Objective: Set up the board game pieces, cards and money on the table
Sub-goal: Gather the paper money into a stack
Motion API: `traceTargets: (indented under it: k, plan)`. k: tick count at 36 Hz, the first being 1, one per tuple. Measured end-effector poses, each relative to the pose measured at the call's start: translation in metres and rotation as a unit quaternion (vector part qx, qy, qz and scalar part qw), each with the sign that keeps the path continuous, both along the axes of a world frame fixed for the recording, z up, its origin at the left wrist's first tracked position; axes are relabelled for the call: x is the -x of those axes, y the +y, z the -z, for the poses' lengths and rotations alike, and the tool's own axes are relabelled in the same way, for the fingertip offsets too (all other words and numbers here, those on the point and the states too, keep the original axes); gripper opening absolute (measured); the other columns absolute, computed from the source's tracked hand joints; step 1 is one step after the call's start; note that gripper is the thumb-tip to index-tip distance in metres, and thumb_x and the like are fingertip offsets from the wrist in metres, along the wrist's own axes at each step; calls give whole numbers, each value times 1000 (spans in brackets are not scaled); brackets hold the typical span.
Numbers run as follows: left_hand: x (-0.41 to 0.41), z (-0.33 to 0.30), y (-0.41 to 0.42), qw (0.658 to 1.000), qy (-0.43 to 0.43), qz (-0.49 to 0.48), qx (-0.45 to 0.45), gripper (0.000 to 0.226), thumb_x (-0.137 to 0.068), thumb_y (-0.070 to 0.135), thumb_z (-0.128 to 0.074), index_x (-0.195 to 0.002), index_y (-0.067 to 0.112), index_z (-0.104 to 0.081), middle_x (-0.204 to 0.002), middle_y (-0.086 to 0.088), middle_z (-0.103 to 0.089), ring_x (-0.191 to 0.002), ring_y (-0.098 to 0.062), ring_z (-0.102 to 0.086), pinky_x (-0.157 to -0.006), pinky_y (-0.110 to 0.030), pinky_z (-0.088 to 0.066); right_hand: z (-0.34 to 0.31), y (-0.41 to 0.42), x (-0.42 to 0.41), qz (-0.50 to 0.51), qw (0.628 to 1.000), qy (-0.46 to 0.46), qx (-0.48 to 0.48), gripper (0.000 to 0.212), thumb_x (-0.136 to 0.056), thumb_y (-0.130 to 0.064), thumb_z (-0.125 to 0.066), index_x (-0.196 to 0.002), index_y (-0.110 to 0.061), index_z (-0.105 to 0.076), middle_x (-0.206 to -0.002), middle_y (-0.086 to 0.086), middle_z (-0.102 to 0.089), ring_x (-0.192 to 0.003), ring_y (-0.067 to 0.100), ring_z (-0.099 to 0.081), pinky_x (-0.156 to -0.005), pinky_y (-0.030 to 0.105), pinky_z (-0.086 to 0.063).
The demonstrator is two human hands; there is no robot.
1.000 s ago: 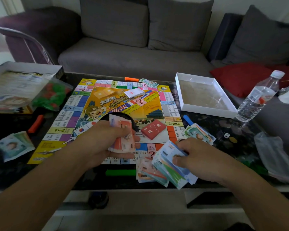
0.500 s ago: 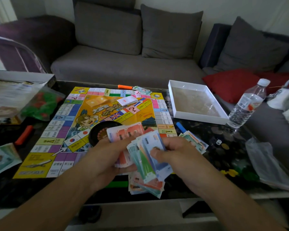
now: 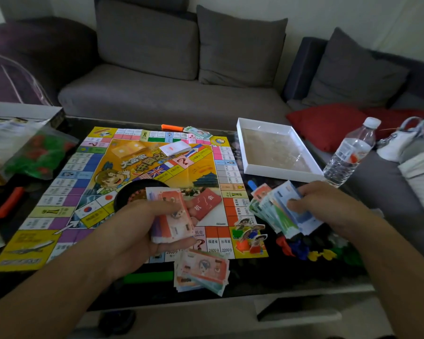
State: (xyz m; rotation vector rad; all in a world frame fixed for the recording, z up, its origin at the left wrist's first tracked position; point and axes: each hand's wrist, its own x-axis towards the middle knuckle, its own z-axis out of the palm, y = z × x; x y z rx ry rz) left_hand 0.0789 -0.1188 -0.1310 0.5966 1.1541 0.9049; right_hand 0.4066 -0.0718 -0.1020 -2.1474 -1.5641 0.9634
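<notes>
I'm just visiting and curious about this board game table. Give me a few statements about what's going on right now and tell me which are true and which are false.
1. The left hand holds a stack of orange-red play money. True.
2. The right hand holds nothing. False: it holds a fan of blue and green notes.
3. The white tray sits right of the game board. True.
4. The water bottle lies on its side. False: it stands upright, cap on.
5. A red card deck lies on the board. True.
6. No money lies on the table. False: a loose pile of notes lies at the near edge.
</notes>
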Motion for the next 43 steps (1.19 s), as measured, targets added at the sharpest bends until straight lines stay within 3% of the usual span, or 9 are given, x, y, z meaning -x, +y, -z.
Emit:
traceTargets:
  k: [5,8,17,22,26,31,33,37,43]
  plan:
    - [-1,7,5,1000,9,2,-6,23,-99,8,-65,-121,4,-68,-102,-20,-79,-86,-37,-78,-63,-52,-65,11,12,-9,33,998,-41,21,17,-95,-11,-73,-81,-2,-73,-88,20,-71,-82,37,-69,-74,39,-50]
    - [-1,9,6,1000,14,-2,-21,26,-97,6,-67,-123,5,-69,-104,-20,-78,-87,-39,-78,-60,-48,-64,6,10,-10,49,997,-49,-28,12,-91,-8,-69,-91,0,-77,-92,22,-75,-83,37,-73,-73,39,-55]
    - [-3,6,3,997,21,-23,-73,27,-89,12,-76,-116,12,-73,-101,-14,-80,-89,-33,-79,-63,-45,-65,-21,-36,50,-41,959,266,-93,26,-100,-3,-60,-94,-11,-84,-101,15,-80,-94,34,-78,-88,46,-57]
    - [-2,4,1,996,5,-30,-85,31,-88,18,-77,-115,5,-70,-102,-16,-79,-88,-32,-79,-65,-42,-64,3,-53,104,-130,955,266,-34,20,-101,-14,-65,-110,-19,-81,-106,6,-81,-98,33,-77,-98,55,-57]
    - [1,3,1,995,1,-45,-86,26,-89,25,-78,-109,11,-70,-90,-15,-76,-70,-25,-73,-55,-34,-58,12,-58,131,-136,951,276,-34,20,-103,-17,-65,-112,-23,-82,-106,1,-81,-97,31,-78,-95,59,-59]
    - [7,1,-1,996,-10,-48,-81,40,-89,28,-78,-121,5,-70,-112,-26,-74,-85,-34,-70,-92,-61,-56,17,-54,145,-108,949,296,-25,17,-102,-20,-68,-106,-23,-84,-110,4,-79,-100,36,-75,-92,58,-60]
    - [9,0,0,996,-12,-54,-76,41,-88,29,-79,-122,6,-70,-112,-25,-75,-88,-36,-71,-96,-65,-53,17,-50,149,-107,949,297,-24,16,-102,-21,-68,-104,-23,-84,-111,7,-79,-100,36,-75,-92,58,-60]
    - [15,-3,8,996,-11,-68,-61,32,-89,26,-78,-115,7,-73,-103,-19,-79,-85,-33,-77,-81,-53,-64,14,-42,157,-106,950,292,-36,21,-103,-19,-66,-97,-28,-84,-106,2,-78,-90,24,-76,-82,39,-64]
    - [28,-10,26,996,-6,-76,-39,32,-85,12,-81,-115,10,-70,-96,-17,-80,-85,-35,-79,-62,-47,-66,10,-24,164,-29,957,284,-54,33,-99,-25,-72,-109,5,-64,-124,39,-53,-108,62,-54,-86,75,-50]
